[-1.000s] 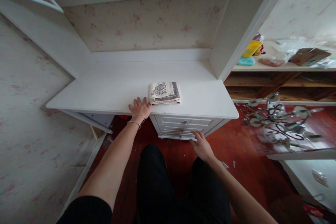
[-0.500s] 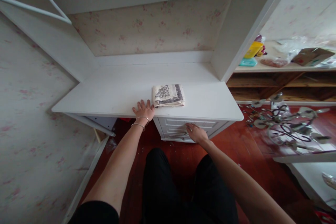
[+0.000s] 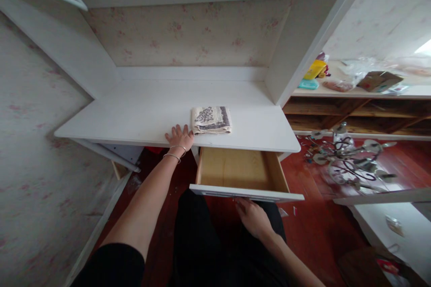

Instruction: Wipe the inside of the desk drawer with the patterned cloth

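Note:
My left hand (image 3: 181, 136) lies on the front edge of the white desk (image 3: 151, 107) with fingers spread, close beside a folded cream cloth (image 3: 211, 120) with a dark floral pattern. Two thin bangles circle that wrist. Below the desktop, a drawer (image 3: 235, 168) is pulled well out, its bare wooden inside showing. My right hand (image 3: 254, 219) is at the middle of the drawer's white front, fingers curled onto the drawer knob, which is mostly hidden behind them.
A chandelier (image 3: 353, 154) with curved arms lies on the red wooden floor (image 3: 303, 224) to the right. Behind it stands a low wooden shelf unit (image 3: 336, 92) bearing bags and a cardboard box (image 3: 379, 80). White upright panels flank the desk. A white cable hangs at upper left.
The drawer has slid out from shut to open as my right hand moved back toward my body. My left hand stays on the desk edge beside the cloth.

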Demonstrator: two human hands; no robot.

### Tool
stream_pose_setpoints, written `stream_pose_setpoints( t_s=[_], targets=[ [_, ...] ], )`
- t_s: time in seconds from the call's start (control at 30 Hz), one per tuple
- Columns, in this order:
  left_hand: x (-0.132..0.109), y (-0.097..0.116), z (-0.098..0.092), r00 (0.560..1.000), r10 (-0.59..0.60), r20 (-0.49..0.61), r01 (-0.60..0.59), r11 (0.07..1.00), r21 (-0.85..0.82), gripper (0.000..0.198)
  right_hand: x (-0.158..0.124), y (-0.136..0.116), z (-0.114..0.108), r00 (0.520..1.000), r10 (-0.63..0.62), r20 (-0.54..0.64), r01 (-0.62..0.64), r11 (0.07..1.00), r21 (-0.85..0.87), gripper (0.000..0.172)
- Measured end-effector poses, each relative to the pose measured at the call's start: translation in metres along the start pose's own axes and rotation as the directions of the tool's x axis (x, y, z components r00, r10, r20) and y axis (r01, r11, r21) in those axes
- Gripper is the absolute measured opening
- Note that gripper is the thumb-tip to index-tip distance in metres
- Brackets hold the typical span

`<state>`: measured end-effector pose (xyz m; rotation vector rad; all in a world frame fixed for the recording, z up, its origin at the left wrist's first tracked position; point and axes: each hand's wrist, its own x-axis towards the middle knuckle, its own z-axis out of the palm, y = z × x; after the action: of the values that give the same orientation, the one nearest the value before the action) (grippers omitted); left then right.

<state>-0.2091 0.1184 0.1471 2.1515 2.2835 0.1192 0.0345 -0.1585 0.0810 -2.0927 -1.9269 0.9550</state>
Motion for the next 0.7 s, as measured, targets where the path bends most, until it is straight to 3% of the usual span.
stream_pose_setpoints(
  t_s=[0.13,0.33,0.4,0.5,0.6,0.7],
  targets=[
    [-0.006,0.002,0.000,1.000,-0.019,-0.019,0.018,0.998,-0.063,0.060,-0.049,0.002,0.020,0.999,-0.010,0.047,0.008,0.999,0.054,0.042],
    [-0.018,0.005,-0.010,0.983,-0.055,-0.173,0.014,0.973,-0.230,0.050,-0.095,0.003,0.036,0.989,-0.027,0.148,0.018,0.998,0.066,0.044],
    [-0.023,0.013,-0.020,0.964,0.047,-0.263,-0.115,0.961,-0.252,0.047,-0.104,0.005,0.038,0.980,-0.046,0.196,0.035,0.998,0.057,0.045],
    [-0.029,0.033,-0.034,0.888,0.325,-0.327,-0.401,0.893,-0.203,0.045,-0.112,0.012,0.038,0.957,-0.100,0.271,0.086,0.994,0.063,0.043],
    [-0.026,0.051,-0.040,0.814,0.525,-0.248,-0.564,0.816,-0.126,0.052,-0.116,0.018,0.035,0.936,-0.211,0.283,0.177,0.974,0.140,0.041],
    [-0.020,0.059,-0.035,0.838,0.537,-0.090,-0.544,0.834,-0.088,0.069,-0.119,0.020,0.032,0.935,-0.243,0.257,0.196,0.961,0.196,0.044]
  ],
)
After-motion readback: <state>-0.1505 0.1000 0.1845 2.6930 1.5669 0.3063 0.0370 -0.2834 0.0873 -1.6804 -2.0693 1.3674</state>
